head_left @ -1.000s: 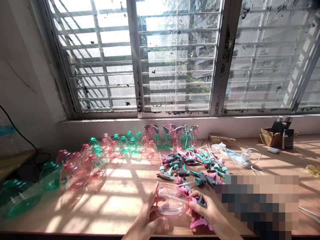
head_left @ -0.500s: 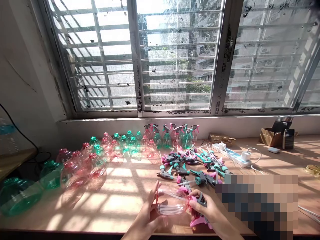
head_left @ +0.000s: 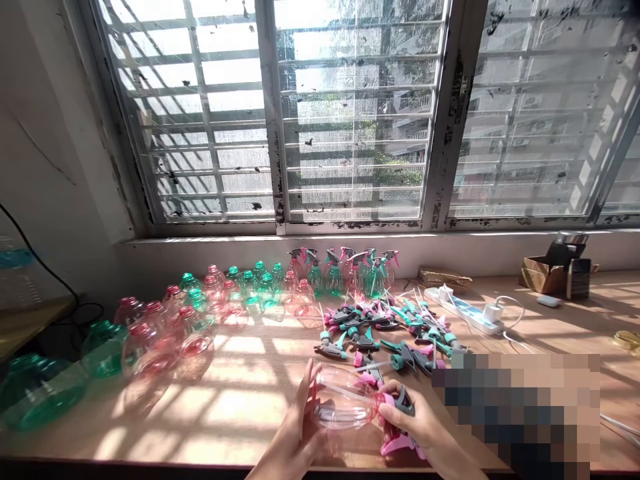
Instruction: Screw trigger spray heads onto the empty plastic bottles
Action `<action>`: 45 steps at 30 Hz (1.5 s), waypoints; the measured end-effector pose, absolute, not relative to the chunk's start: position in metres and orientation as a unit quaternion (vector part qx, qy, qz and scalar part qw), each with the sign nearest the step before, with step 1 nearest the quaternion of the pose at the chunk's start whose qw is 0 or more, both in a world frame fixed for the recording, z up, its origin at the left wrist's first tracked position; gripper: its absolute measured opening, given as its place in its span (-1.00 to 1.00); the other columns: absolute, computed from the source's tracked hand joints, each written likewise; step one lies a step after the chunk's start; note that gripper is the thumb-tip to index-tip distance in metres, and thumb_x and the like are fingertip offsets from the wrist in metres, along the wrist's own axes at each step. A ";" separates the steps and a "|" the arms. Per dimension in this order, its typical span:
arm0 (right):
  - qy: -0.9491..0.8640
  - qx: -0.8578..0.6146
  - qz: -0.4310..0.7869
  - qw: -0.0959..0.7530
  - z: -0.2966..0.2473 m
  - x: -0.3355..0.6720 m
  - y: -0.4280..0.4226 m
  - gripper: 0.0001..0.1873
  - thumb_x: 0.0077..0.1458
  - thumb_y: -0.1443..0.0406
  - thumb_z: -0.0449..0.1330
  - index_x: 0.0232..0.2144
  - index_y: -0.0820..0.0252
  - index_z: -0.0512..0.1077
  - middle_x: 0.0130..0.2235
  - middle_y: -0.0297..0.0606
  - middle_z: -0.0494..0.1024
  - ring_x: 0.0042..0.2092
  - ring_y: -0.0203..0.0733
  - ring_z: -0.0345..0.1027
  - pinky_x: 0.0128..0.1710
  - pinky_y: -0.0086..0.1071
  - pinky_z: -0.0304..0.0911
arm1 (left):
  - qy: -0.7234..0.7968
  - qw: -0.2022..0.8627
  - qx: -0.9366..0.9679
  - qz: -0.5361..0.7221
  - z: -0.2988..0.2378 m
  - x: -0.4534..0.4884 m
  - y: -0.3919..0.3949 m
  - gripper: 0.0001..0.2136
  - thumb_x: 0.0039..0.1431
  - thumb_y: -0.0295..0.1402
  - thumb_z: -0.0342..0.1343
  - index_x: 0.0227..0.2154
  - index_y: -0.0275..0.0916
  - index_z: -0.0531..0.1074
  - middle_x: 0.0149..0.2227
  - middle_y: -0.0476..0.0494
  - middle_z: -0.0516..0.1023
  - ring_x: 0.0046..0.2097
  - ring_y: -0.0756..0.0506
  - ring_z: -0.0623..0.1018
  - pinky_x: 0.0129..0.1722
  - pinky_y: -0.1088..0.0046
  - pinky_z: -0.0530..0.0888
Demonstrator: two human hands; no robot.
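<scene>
A clear pink bottle (head_left: 343, 405) lies on its side just above the wooden table's (head_left: 240, 413) front edge. My left hand (head_left: 295, 433) cups its base, fingers curved round it. My right hand (head_left: 417, 423) grips the pink and grey spray trigger head (head_left: 397, 420) sitting at the bottle's neck. A thin tube from the head runs inside the bottle.
Several loose trigger heads (head_left: 385, 333) lie piled behind my hands. Empty pink and green bottles (head_left: 200, 313) crowd the left and back. Assembled spray bottles (head_left: 345, 273) stand under the window. A power strip (head_left: 463, 310) and cardboard box (head_left: 553, 270) sit at right.
The bottle and both hands have barely shifted; the bottle has tilted slightly while my right hand stays on the trigger head.
</scene>
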State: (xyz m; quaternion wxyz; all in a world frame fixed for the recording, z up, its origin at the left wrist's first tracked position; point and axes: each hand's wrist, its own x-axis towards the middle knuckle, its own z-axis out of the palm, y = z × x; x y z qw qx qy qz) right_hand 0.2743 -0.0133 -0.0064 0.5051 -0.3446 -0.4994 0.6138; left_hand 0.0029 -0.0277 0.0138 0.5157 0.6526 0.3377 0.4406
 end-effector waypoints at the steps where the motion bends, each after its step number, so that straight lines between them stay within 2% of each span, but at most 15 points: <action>1: -0.505 -0.342 0.611 0.505 -0.007 0.274 -0.013 -0.45 -0.05 0.00 0.49 -0.23 0.21 0.38 -0.49 -0.33 0.59 -0.50 -0.18 0.50 -0.49 -0.34 0.49 | 0.333 0.524 0.648 0.442 0.012 0.003 -0.027 -0.12 0.26 -0.15 0.26 0.44 0.11 -0.22 0.49 -0.13 -0.05 0.46 -0.36 0.00 0.43 0.02 -0.03; 4: -0.523 -0.342 0.604 0.495 -0.008 0.274 -0.013 -0.44 -0.08 0.02 0.52 -0.22 0.21 0.39 -0.50 -0.34 0.60 -0.53 -0.19 0.53 -0.48 -0.35 0.48 | 0.315 0.565 0.628 0.432 0.010 0.004 -0.024 -0.10 0.18 -0.18 0.33 0.43 0.11 -0.14 0.49 -0.16 -0.03 0.43 -0.41 0.10 0.39 -0.01 0.12; 7: -0.520 -0.342 0.606 0.495 -0.007 0.274 -0.013 -0.44 -0.08 0.02 0.52 -0.21 0.22 0.39 -0.48 -0.32 0.62 -0.53 -0.20 0.53 -0.48 -0.36 0.48 | 0.304 0.573 0.627 0.430 0.013 0.004 -0.023 -0.14 0.17 -0.18 0.35 0.41 0.18 -0.04 0.47 -0.10 0.03 0.46 -0.39 0.03 0.40 0.01 0.10; 12: -0.510 -0.344 0.601 0.510 -0.005 0.275 -0.013 -0.50 0.00 0.00 0.46 -0.23 0.22 0.41 -0.48 -0.30 0.62 -0.52 -0.21 0.50 -0.51 -0.36 0.46 | 0.310 0.535 0.648 0.446 0.016 0.003 -0.027 -0.19 0.22 -0.19 0.31 0.41 0.17 -0.03 0.50 -0.07 -0.10 0.47 -0.38 -0.02 0.41 0.04 0.07; 16: -0.516 -0.346 0.596 0.508 -0.008 0.275 -0.013 -0.47 -0.04 0.03 0.49 -0.21 0.23 0.40 -0.50 -0.34 0.59 -0.52 -0.22 0.50 -0.48 -0.35 0.48 | 0.314 0.568 0.626 0.432 0.013 0.003 -0.025 -0.11 0.17 -0.20 0.35 0.40 0.24 -0.10 0.50 -0.06 -0.10 0.48 -0.36 -0.09 0.40 0.03 0.08; 19: -0.525 -0.353 0.586 0.506 -0.009 0.274 -0.013 -0.46 -0.05 0.04 0.50 -0.19 0.22 0.41 -0.51 -0.37 0.58 -0.51 -0.22 0.51 -0.46 -0.35 0.48 | 0.301 0.585 0.620 0.428 0.013 0.002 -0.024 -0.14 0.19 -0.20 0.34 0.40 0.25 -0.08 0.50 -0.04 -0.09 0.49 -0.34 -0.16 0.39 0.02 0.11; 26: -0.515 -0.354 0.603 0.495 -0.005 0.275 -0.015 -0.45 -0.02 -0.04 0.46 -0.21 0.21 0.40 -0.45 -0.29 0.61 -0.48 -0.15 0.54 -0.43 -0.28 0.51 | 0.305 0.538 0.652 0.440 0.018 0.003 -0.027 -0.23 0.28 -0.14 0.23 0.41 0.22 -0.08 0.49 -0.08 -0.06 0.45 -0.36 0.06 0.42 -0.02 0.00; 30: -0.516 -0.361 0.594 0.502 -0.010 0.274 -0.014 -0.44 -0.06 -0.02 0.49 -0.20 0.21 0.41 -0.46 -0.34 0.58 -0.48 -0.18 0.52 -0.43 -0.31 0.47 | 0.307 0.571 0.627 0.432 0.023 0.006 -0.029 -0.10 0.18 -0.15 0.34 0.43 0.13 -0.13 0.47 -0.15 0.03 0.44 -0.39 0.06 0.39 -0.01 0.10; 35: -0.522 -0.367 0.588 0.497 -0.012 0.275 -0.014 -0.46 -0.01 0.00 0.47 -0.18 0.22 0.41 -0.46 -0.33 0.59 -0.47 -0.17 0.52 -0.42 -0.32 0.46 | 0.311 0.577 0.629 0.418 0.023 0.004 -0.027 -0.12 0.17 -0.18 0.35 0.43 0.07 -0.07 0.39 -0.20 0.20 0.41 -0.39 0.14 0.34 0.05 0.22; 37: -0.519 -0.361 0.595 0.496 -0.010 0.275 -0.014 -0.47 0.01 -0.01 0.45 -0.19 0.23 0.39 -0.46 -0.30 0.61 -0.48 -0.18 0.53 -0.43 -0.31 0.47 | 0.315 0.564 0.635 0.425 0.022 0.004 -0.027 -0.11 0.18 -0.20 0.34 0.43 0.10 -0.10 0.41 -0.18 0.16 0.41 -0.38 0.15 0.35 0.06 0.21; 40: -0.512 -0.356 0.604 0.497 -0.007 0.275 -0.014 -0.47 0.00 -0.02 0.45 -0.21 0.22 0.39 -0.46 -0.29 0.62 -0.51 -0.18 0.51 -0.46 -0.30 0.49 | 0.309 0.560 0.634 0.435 0.022 0.005 -0.028 -0.17 0.23 -0.15 0.28 0.42 0.15 -0.10 0.43 -0.16 0.10 0.34 -0.36 0.28 0.31 0.07 0.28; 45: -0.515 -0.350 0.599 0.503 -0.008 0.274 -0.014 -0.47 -0.01 0.01 0.47 -0.19 0.23 0.39 -0.45 -0.29 0.63 -0.50 -0.20 0.52 -0.45 -0.35 0.46 | 0.316 0.588 0.614 0.422 0.023 0.006 -0.027 -0.08 0.10 -0.07 0.38 0.41 0.12 -0.04 0.43 -0.21 0.11 0.33 -0.39 0.28 0.29 0.09 0.29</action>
